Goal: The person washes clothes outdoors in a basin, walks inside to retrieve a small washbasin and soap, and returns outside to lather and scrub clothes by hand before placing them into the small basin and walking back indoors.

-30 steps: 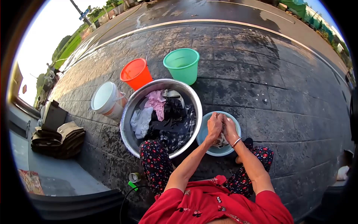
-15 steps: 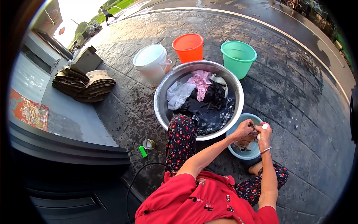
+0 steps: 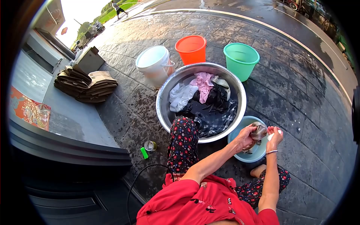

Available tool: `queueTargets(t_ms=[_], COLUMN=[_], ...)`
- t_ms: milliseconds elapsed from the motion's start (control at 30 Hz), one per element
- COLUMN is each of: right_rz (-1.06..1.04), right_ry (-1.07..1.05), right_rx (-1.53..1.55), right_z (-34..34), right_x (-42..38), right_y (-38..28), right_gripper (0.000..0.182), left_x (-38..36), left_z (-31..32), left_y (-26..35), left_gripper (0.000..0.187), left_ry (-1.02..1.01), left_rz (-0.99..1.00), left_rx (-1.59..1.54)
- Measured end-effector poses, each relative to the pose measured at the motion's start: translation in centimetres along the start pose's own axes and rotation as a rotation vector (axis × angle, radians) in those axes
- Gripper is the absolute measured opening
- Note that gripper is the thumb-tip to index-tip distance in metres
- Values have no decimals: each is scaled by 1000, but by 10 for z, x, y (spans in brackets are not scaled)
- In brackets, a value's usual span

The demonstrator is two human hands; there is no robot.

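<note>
Over the blue basin (image 3: 258,154), left hand (image 3: 245,137) gripping bunched cloth (image 3: 258,132), right hand (image 3: 275,137) curled round an unclear white object (image 3: 270,137).

Dark stone paving (image 3: 288,101), damp in patches, daylight on its far end; wet road (image 3: 240,9) beyond 1 pale line (image 3: 225,14). Grey-blue wall (image 3: 78,120) borders the paving, green field (image 3: 108,15) behind.

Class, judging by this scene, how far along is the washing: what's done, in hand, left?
Partway, I'd judge. Done: clothes look soaked in the metal basin; I see no finished pile. In hand: the left hand holds a brownish cloth over the blue basin; the right hand holds something white. Probably left: the white, pink and checked pieces.
</note>
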State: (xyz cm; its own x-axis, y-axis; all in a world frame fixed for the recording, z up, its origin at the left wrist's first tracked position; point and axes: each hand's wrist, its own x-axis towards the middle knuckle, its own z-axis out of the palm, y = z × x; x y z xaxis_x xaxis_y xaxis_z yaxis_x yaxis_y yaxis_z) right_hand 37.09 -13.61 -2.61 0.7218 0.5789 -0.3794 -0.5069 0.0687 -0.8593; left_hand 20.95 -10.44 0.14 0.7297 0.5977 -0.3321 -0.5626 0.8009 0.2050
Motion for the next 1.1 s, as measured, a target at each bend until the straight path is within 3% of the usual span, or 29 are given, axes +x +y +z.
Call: queueTargets(t_ms=[67,100,167,200,233,300,333,433,467,500,567,600,633,700,733,767,833,900,967,1033,1100], right_rz=[-245,-245,-578,-871,-868,-721,-1003,-1101,-910,-909,-324,-90,-89,-112,34,32,325,241,-54,-65,195], right_ry=[-37,-37,-288,-301,-299,-405,-376,-460,-559,-555,-773,-723,-722,-481,-432,-432,-589,-591,-636,-642,-559], right_rx=[-30,-30,-757,-1022,-1020,-1333,-1464,-1506,-1470,-1471,-826,-564,-564,-551,-478,-475,-733,-737,-779,-742,-176], right_z=[23,30,41,44,42,42,33,32,33,31,29,33,33,32,32,32,31,24,15,15,20], right_x=[-21,-33,-54,-60,-62,-64,-57,-56,-57,-53,-45,-53,-54,-54,-55,-55,-52,-41,-33,-30,-33], right_y=[-20,-19,-16,-7,-7,-14,3,14,13,15,22,11,11,10,8,3,-9,7,16,17,14], right_gripper=[12,12,16,23,23,26,27,26,28,28,34,37,37,37,34,34,33,25,22,20,20], left_x=[9,10,9,9,7,8,10,17,18,15,11,11,13,18,12,17,34,36,28,31,35], left_z=[-13,-10,2,5,5,3,-1,-8,-8,-9,-8,-8,-6,2,18,11,-13,-23,-24,-36,-48], left_y=[-6,-11,-21,-25,-25,-24,-24,-20,-19,-15,-8,-5,1,10,15,19,28,36,48,53,55], left_gripper=[23,23,31,37,37,39,39,38,36,36,38,42,42,46,40,40,30,23,23,23,24], left_ry=[-38,-39,-148,-101,-98,-221,-220,42,127,126,300,214,214,419,449,448,455,432,421,443,491], left_rz=[-28,-28,-134,-123,-124,-84,-84,-54,-14,-18,6,97,95,78,77,78,198,255,251,240,218], left_rx=[-129,-130,-238,-202,-200,-288,-288,-55,-15,-14,178,225,226,327,280,282,479,524,545,578,644])
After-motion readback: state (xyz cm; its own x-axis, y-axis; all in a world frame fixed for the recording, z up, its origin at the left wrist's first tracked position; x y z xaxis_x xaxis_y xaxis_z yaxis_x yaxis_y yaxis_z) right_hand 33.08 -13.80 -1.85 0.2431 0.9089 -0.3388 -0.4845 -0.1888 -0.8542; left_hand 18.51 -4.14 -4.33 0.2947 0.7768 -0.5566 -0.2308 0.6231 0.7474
